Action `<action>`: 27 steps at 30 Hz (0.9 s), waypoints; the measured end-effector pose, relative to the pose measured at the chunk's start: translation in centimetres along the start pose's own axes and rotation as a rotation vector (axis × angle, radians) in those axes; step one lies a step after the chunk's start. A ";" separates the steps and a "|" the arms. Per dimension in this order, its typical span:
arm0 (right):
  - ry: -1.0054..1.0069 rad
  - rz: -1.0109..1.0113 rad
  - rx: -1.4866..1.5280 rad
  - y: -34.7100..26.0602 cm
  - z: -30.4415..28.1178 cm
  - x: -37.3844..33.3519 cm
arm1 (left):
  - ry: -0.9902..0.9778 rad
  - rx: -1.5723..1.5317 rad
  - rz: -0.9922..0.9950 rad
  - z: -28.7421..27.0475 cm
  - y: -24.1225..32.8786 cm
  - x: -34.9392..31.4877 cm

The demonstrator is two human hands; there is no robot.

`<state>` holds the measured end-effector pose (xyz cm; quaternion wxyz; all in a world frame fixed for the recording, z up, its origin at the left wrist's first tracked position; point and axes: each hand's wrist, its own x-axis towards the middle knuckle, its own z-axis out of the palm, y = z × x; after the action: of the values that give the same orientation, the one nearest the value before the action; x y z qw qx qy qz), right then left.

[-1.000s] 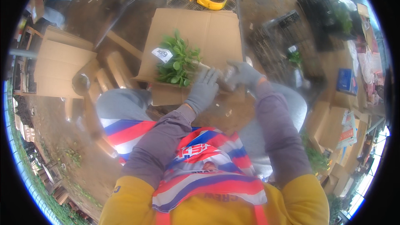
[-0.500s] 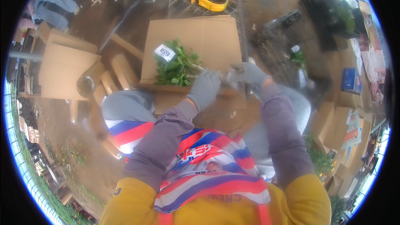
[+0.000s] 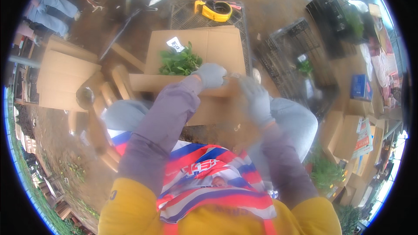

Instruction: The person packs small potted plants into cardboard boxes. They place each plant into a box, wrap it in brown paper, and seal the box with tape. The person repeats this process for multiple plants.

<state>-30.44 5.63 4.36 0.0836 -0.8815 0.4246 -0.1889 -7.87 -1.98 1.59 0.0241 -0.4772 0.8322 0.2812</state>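
Observation:
A bunch of leafy green stems [image 3: 177, 64] lies on flat sheets of cardboard [image 3: 223, 48] in front of me, its leaves toward the left. A white printed tag [image 3: 175, 44] sits at the far side of the leaves. My left hand [image 3: 212, 76], in a grey glove, is closed around the stem end. My right hand [image 3: 256, 101], also gloved, is right of the stems with its fingers stretched out and slightly blurred. Something pale and clear, too blurred to name, shows between the hands.
Under the cardboard stands a black plastic crate [image 3: 247, 39], with a yellow ring-shaped tool [image 3: 216, 12] on it. Another black crate [image 3: 281, 48] is to the right, beside a small green bunch [image 3: 305, 66]. Cardboard sheets [image 3: 65, 82] and brown tubes [image 3: 122, 80] stand at the left.
My right hand has drawn back from the stem ends and its fingers have straightened. The left hand stays on the bunch. A cardboard flap at the near edge shows more.

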 end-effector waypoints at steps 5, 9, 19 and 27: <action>-0.120 0.099 -0.224 0.8 5.9 0.0 | -0.093 -0.038 0.018 0.6 -2.5 3.7; -0.135 0.128 -0.290 2.5 8.1 0.9 | -0.139 0.091 0.114 1.9 -4.1 8.6; -0.165 0.154 -0.215 4.3 7.3 4.0 | 0.017 0.013 -0.018 0.0 -3.0 9.2; -0.162 0.134 -0.245 5.4 6.2 4.8 | 0.550 0.316 0.364 2.2 4.3 -6.3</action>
<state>-29.03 -1.59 -1.70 0.0219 -0.8673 0.4940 -0.0580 -8.41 5.70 3.64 -0.1776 -0.3694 0.9121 0.0102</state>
